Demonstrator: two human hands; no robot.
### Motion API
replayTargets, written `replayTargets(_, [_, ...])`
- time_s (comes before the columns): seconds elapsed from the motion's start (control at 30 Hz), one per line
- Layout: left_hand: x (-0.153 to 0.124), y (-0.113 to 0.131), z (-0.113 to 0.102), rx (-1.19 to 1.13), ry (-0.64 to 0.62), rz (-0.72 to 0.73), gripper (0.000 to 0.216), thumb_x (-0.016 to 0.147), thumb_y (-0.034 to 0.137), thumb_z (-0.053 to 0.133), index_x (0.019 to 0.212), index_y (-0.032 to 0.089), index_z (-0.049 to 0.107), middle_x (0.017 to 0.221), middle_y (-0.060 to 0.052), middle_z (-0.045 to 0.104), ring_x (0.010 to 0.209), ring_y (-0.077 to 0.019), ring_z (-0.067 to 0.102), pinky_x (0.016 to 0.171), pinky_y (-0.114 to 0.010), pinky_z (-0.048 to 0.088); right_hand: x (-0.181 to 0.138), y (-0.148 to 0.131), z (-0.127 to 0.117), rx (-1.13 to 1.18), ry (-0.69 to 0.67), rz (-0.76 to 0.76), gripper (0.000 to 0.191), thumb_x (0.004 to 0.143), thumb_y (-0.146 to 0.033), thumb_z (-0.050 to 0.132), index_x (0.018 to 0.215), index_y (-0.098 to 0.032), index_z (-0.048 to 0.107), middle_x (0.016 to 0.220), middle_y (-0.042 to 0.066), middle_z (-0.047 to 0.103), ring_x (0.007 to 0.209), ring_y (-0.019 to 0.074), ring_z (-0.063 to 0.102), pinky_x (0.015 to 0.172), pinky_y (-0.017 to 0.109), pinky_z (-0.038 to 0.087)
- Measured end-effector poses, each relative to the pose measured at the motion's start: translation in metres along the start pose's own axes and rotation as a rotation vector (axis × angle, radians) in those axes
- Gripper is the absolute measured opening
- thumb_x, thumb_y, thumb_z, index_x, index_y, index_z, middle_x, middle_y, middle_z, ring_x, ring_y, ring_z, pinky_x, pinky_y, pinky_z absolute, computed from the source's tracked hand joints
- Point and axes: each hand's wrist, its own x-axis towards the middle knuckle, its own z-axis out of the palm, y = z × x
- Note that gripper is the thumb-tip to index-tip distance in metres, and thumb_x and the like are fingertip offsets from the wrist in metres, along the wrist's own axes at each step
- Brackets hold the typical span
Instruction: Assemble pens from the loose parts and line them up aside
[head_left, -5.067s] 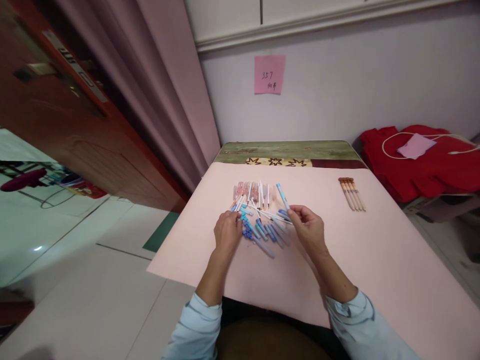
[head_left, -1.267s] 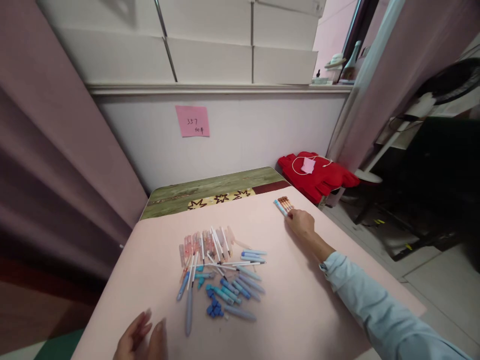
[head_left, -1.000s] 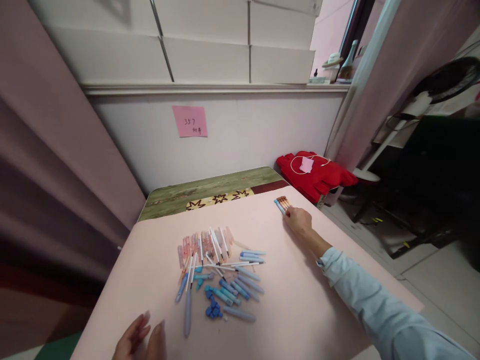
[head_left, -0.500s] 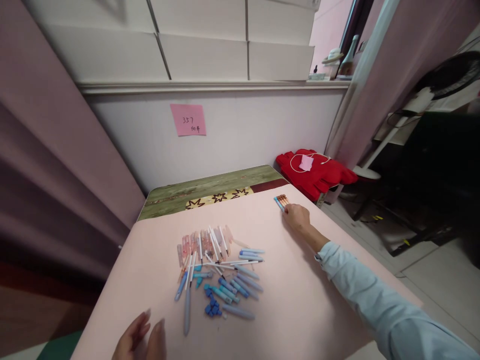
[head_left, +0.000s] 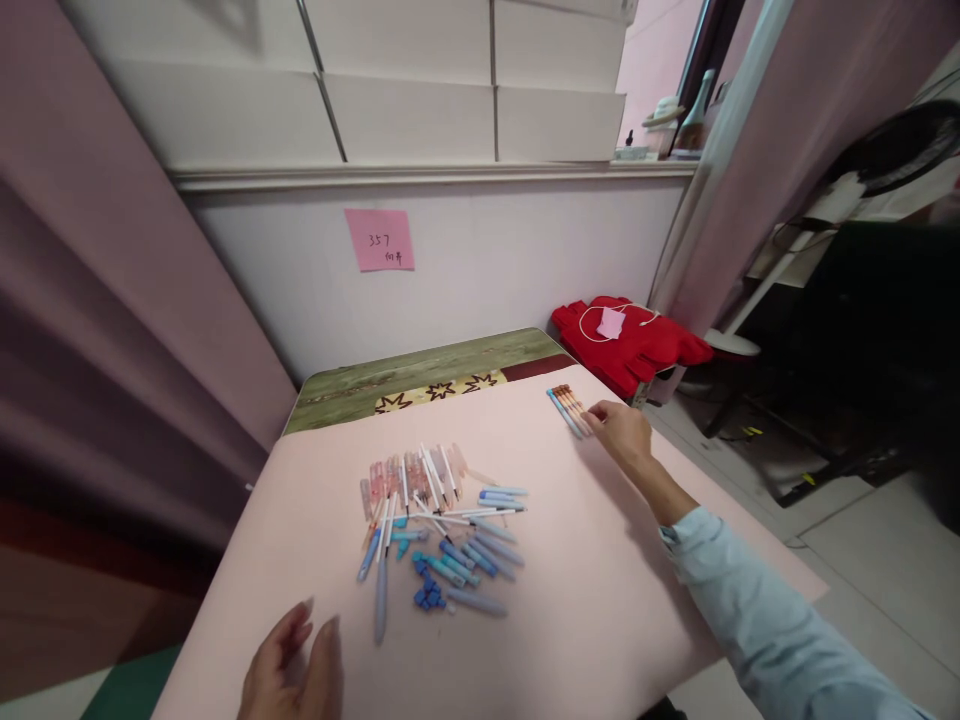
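At the far right of the table, a neat row of pens [head_left: 568, 408] lies side by side, one light blue and the others orange-brown with brown ends. My right hand [head_left: 622, 432] is at the row's right edge, fingertips by the lower ends of the pens; it seems to hold nothing. Near the front left, my left hand [head_left: 289, 660] hovers with thumb and fingers apart. Between my hands lies a loose spread of pen parts: clear pinkish tubes [head_left: 390, 478], white refills [head_left: 431, 480], blue and grey-blue barrels [head_left: 480, 555] and small dark blue caps [head_left: 429, 595].
A pale pink sheet [head_left: 315, 520] covers most of the table, with a green wood-patterned strip [head_left: 345, 385] along the back. A pink note [head_left: 380, 240] is stuck to the wall. Red cloth [head_left: 630, 345] lies beyond the right back corner, and a curtain [head_left: 150, 330] hangs at left.
My right hand has drawn back to the right, uncovering more of the pen row. My left hand keeps its open pose. The view has shifted slightly.
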Motion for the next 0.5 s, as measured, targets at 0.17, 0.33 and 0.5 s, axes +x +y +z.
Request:
replayTargets(0.17, [-0.004,0.003,0.001,-0.033,0.020,0.007,0.056,0.076,0.054,0.057,0.121,0.022,0.058,0.111,-0.008,0.067,0.093,-0.0265,0.064,0.090,-0.042,0.048,-0.043,0.040,-0.004,0.294,-0.065,0.057,0.033,0.079,-0.053,0.056,0.079,-0.025,0.074,0.072,0.001,0.071,0.067,0.0185,0.062,0.057,0.026,0.037])
replayTargets(0.33, [-0.004,0.000,0.003,-0.049,0.020,0.043,0.052,0.077,0.052,0.059,0.120,0.023,0.058,0.113,-0.007,0.067,0.097,-0.0259,0.063,0.094,-0.042,0.046,-0.053,0.040,0.011,0.243,0.019,0.105,0.042,0.081,-0.053,0.057,0.110,-0.025,0.067,0.102,0.004,0.071,0.089,0.0224,0.063,0.072,0.030,0.041])
replayTargets(0.5, [-0.004,-0.004,0.006,-0.058,0.042,0.074,0.050,0.078,0.049,0.058,0.119,0.021,0.058,0.112,-0.009,0.067,0.101,-0.0261,0.063,0.093,-0.040,0.047,-0.035,0.017,0.032,0.183,0.082,0.120,0.086,0.074,-0.059,0.064,0.141,-0.013,0.037,0.130,0.018,0.056,0.120,0.0313,0.051,0.096,0.039,0.033])
